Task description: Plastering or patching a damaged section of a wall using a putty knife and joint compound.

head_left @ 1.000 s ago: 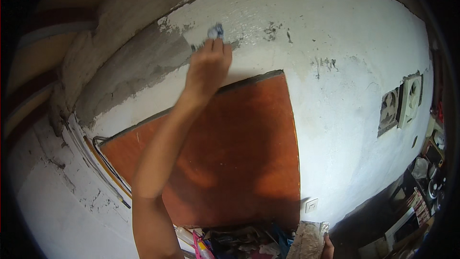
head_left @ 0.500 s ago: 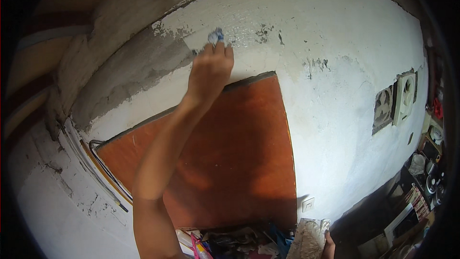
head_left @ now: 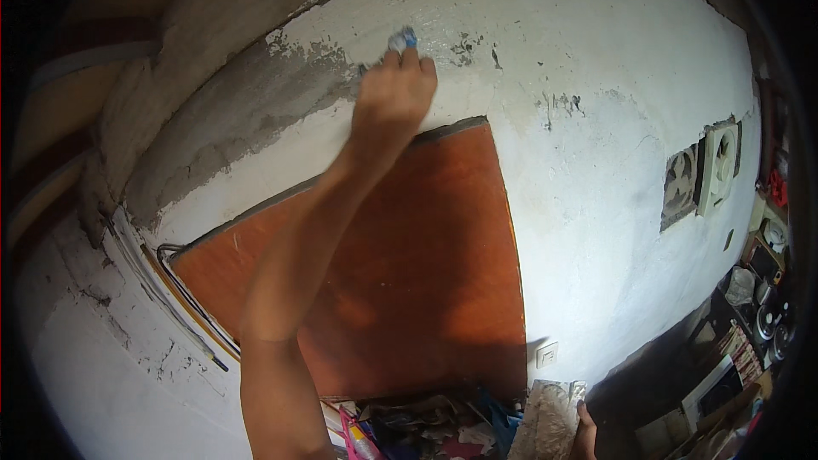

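High on the white wall (head_left: 596, 51), my raised left hand (head_left: 394, 98) is closed round a putty knife (head_left: 404, 37). Its blue-and-white grip shows above my fingers, while most of the blade is hidden against the wall. Wet, shiny filler surrounds the tool, and a bare grey cement patch (head_left: 247, 106) lies to its left. At the lower edge, my right hand (head_left: 586, 433) grips a plaster board (head_left: 545, 422) smeared with off-white filler. Only the thumb and part of that hand show.
Below my left hand is an orange-brown panel (head_left: 426, 264) set in the wall. Cables (head_left: 192, 315) run down the left corner. A wall switch (head_left: 547, 354) and a vent fan (head_left: 720, 166) are on the right. Cluttered household goods (head_left: 426, 430) lie below, with more at far right.
My left hand and the putty knife have moved right and slightly up along the wall. The right hand still holds the plaster board in nearly the same place.
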Demonstrator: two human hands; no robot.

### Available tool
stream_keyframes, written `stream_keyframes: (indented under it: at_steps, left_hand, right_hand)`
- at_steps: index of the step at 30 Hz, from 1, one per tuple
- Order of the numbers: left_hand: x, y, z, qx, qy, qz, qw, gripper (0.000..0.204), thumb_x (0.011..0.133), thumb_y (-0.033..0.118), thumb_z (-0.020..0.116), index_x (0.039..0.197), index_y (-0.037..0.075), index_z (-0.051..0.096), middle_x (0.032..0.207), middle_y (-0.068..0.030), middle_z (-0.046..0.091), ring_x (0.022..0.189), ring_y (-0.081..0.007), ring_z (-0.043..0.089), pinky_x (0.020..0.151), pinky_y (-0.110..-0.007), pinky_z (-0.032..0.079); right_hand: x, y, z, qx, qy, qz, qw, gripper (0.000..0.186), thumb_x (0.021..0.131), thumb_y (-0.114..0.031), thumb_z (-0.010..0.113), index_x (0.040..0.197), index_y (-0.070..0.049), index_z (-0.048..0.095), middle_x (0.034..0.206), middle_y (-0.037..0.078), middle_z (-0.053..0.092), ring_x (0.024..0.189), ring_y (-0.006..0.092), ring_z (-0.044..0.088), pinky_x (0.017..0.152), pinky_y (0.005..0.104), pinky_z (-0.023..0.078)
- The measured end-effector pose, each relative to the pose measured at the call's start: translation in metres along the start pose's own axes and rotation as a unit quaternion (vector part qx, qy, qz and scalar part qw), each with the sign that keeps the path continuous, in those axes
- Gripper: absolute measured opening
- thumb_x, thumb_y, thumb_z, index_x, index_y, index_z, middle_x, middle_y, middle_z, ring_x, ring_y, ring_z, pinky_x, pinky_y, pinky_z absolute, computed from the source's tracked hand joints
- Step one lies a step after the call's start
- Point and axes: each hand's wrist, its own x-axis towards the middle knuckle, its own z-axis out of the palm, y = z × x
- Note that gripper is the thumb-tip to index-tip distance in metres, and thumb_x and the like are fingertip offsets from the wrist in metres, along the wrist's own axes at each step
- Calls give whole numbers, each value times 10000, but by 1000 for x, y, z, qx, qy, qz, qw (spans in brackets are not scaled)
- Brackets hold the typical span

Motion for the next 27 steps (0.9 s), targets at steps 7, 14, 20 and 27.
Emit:
stream_keyframes:
  at_steps: [7,14,20,27]
  left_hand:
    - [20,2,-48,-61,-30,-28,997,46,720,61,599,762,52,583,746,-73,575,717,-219,616,550,-338,529]
    - [28,-23,-3,2,22,-12,1000,89,744,73,605,830,52,603,805,-78,590,734,-223,610,553,-344,524]
    - [20,19,-30,-54,-21,3,998,91,744,77,609,830,49,612,788,-84,601,718,-221,607,545,-345,517]
    - [62,-32,-5,-4,-20,-28,999,78,745,95,593,800,56,632,833,-120,641,792,-243,650,598,-352,538]
  right_hand:
    - [3,6,-15,2,27,-30,999,609,939,-439,544,1324,31,488,1223,171,589,1079,308,592,921,435,497]
    - [14,16,-22,-20,31,-27,999,611,939,-437,545,1326,32,485,1227,172,585,1083,306,588,924,432,493]
    - [18,16,-33,-21,46,-52,997,613,939,-436,545,1328,34,483,1230,172,582,1087,304,585,927,429,490]
    - [22,21,-35,-36,60,-56,996,615,939,-434,546,1330,36,480,1234,172,578,1091,302,581,931,425,486]
